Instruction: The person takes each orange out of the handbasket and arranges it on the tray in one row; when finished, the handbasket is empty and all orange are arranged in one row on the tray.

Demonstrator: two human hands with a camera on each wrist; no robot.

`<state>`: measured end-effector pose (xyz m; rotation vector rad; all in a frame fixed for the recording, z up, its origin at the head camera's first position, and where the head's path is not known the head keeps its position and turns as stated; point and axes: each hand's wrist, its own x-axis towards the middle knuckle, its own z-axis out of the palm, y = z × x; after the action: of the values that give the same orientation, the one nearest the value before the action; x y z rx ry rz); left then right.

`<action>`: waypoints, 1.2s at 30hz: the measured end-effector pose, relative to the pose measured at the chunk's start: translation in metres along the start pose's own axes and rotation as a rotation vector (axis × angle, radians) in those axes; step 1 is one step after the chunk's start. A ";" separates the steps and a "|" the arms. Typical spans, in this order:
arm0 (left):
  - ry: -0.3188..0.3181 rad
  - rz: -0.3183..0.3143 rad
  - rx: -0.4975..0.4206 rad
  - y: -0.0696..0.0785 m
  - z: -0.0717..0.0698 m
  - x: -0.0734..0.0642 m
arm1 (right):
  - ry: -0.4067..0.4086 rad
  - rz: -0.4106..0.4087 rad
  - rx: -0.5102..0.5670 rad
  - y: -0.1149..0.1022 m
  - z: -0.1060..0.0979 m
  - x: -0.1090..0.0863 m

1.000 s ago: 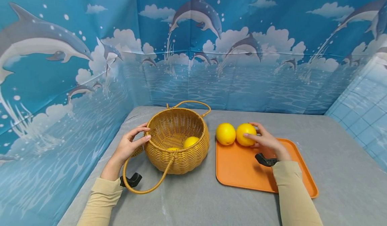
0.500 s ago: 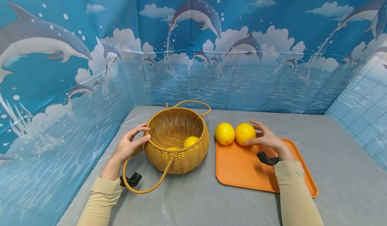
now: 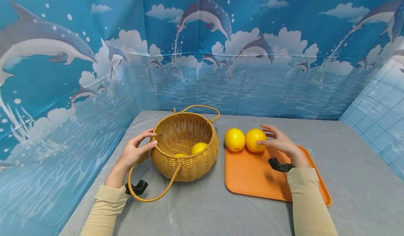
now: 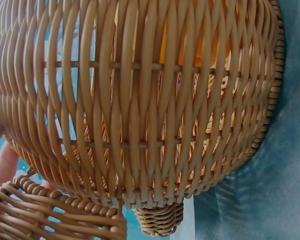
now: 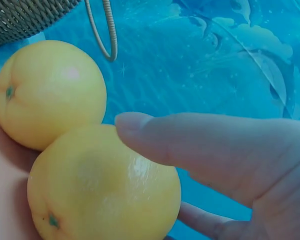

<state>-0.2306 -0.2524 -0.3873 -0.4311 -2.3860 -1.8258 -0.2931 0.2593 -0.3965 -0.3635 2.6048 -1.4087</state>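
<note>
Gripping basket [image 3: 199,166] at 9 o'clock, left hand [image 3: 134,152]; two oranges [image 3: 199,148] inside. Right hand [image 3: 280,144] half-spread, empty, near tray's [image 3: 249,180] 11-o'clock orange pair [image 3: 253,141].

The left arm [image 3: 102,208] and right arm [image 3: 309,202] stretched forward. The left hand [image 3: 136,150] pointed across toward the right hand [image 3: 281,143], its thumb [image 3: 149,146] nearer the body than its fingers [image 3: 143,135]. The right hand pointed back, with a gap between its thumb and loosely bent fingers.
</note>
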 end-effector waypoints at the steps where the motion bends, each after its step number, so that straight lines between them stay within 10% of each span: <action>1: 0.000 0.000 0.001 0.000 0.000 0.000 | 0.003 0.002 -0.004 -0.002 0.000 0.000; 17: -0.003 0.002 0.003 -0.001 0.000 0.002 | -0.001 -0.025 -0.089 -0.048 -0.005 0.020; 36: -0.003 -0.013 0.006 -0.002 0.000 0.001 | -0.314 -0.179 -0.173 -0.167 0.014 0.079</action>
<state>-0.2318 -0.2528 -0.3886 -0.4188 -2.4008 -1.8245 -0.3420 0.1375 -0.2664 -0.7902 2.4852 -1.0703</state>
